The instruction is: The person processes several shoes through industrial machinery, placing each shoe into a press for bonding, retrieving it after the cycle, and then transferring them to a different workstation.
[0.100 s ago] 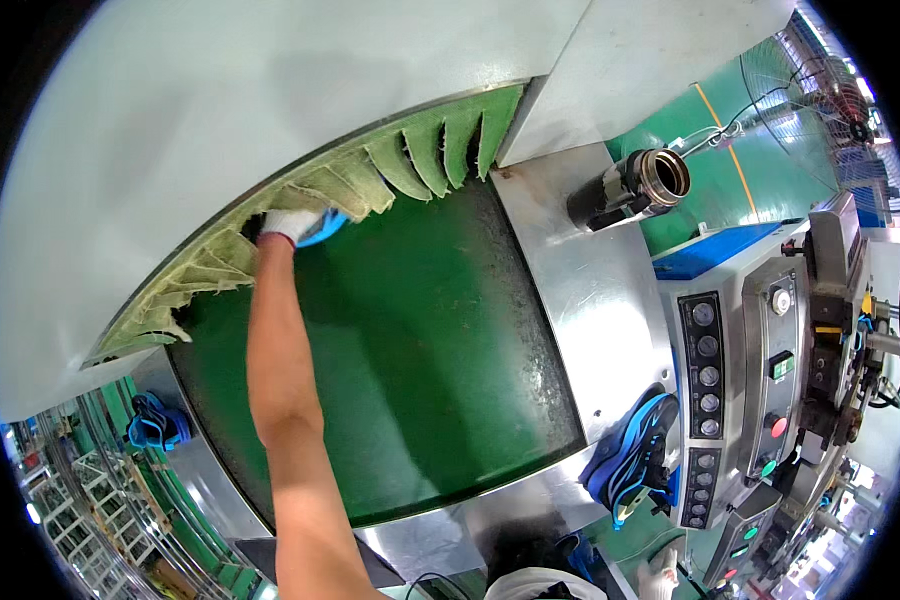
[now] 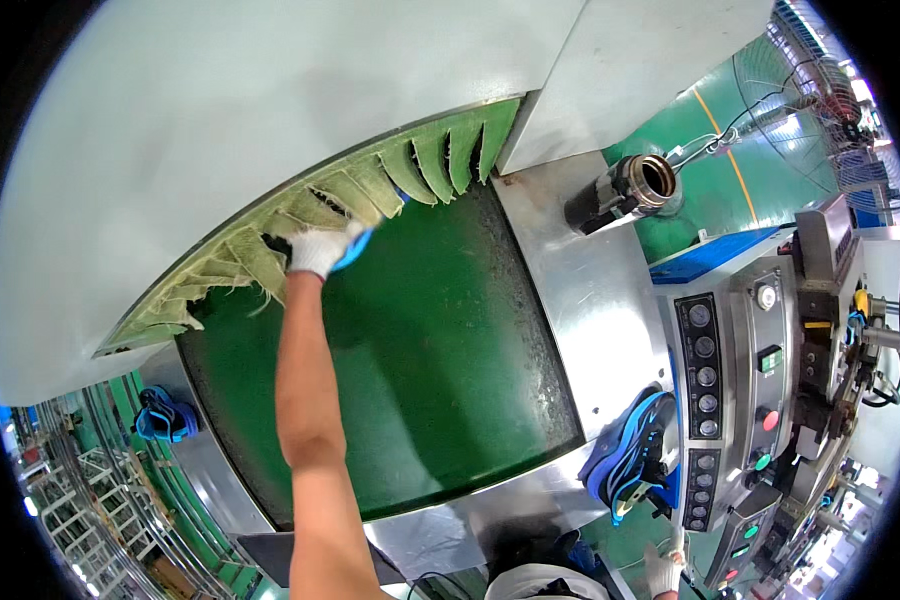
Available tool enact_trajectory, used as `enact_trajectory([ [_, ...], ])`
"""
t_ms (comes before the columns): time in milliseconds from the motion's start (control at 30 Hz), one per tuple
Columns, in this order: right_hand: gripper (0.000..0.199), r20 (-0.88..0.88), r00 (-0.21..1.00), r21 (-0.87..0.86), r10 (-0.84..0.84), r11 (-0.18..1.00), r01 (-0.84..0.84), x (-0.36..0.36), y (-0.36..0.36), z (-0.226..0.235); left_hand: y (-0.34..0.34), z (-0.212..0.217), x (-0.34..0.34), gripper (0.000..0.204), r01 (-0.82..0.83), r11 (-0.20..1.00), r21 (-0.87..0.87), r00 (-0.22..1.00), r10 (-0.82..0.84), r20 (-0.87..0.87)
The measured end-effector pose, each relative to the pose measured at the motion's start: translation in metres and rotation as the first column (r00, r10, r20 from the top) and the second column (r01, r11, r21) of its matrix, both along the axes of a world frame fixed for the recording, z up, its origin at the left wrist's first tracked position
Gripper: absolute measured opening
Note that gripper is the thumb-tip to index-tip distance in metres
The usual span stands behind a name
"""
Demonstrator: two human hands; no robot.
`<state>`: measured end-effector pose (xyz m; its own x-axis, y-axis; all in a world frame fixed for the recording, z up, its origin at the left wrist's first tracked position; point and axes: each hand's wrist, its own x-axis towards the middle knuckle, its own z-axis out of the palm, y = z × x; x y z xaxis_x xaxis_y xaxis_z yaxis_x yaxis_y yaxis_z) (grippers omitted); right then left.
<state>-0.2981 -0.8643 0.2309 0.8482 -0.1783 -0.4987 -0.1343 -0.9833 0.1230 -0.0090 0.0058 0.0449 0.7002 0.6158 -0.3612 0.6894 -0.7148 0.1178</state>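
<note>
Blue piece (image 2: pixel 351 252): on the far part of the green bed, at the hanging strips (image 2: pixel 345 195), mostly covered by the gloved left hand (image 2: pixel 320 250). Left fingers blurred and half hidden; I cannot tell whether they are clamped on it or only resting against it.

Risks, my judgement: ragged strip ends could snag the glove or drag the piece askew, because both sit so close to the fringe. A weak grip could let it slip, and I would lose it behind the strips. Another blue bit (image 2: pixel 402 196) shows under them; the two might bump.

Surface: smooth green, scuffed dark along its sides, framed by shiny metal (image 2: pixel 605 300). On the right of the frame, a dark flask (image 2: pixel 610 192); nearer, blue-and-black shoe parts (image 2: pixel 627 450). More blue parts (image 2: pixel 164 413) at left.

Gloved right hand (image 2: pixel 662 572) low at the edge; fingers too small for me to read.

Room: dial panel (image 2: pixel 705 345) to the right, caged fan (image 2: pixel 790 105) beyond, green floor (image 2: pixel 705 150), racks (image 2: pixel 110 500) at left.
</note>
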Motion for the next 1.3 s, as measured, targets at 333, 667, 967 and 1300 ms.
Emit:
enact_trajectory([
  [333,0.082,0.163,0.98,0.627,0.118,0.754,-0.195,0.108,0.14,0.06,-0.277,0.074,-0.223,0.083,0.091,0.938,-0.335,0.937,0.034,0.348],
  [667,0.07,0.369,0.82,0.835,0.437,0.231,-0.499,0.125,0.137,0.068,-0.497,0.287,-0.177,0.065,0.931,0.199,-0.306,0.336,-0.796,0.504],
  [967,0.039,-0.398,0.886,0.912,-0.236,0.003,0.41,0.111,-0.103,0.163,-0.715,0.426,0.002,0.051,0.95,0.198,0.241,-0.063,-0.634,0.771],
  [1300,0.076,-0.53,0.541,0.645,-0.653,-0.725,-0.242,0.035,-0.207,0.134,-0.898,0.322,0.272,0.07,0.905,0.375,0.201,0.186,-0.775,0.604],
])
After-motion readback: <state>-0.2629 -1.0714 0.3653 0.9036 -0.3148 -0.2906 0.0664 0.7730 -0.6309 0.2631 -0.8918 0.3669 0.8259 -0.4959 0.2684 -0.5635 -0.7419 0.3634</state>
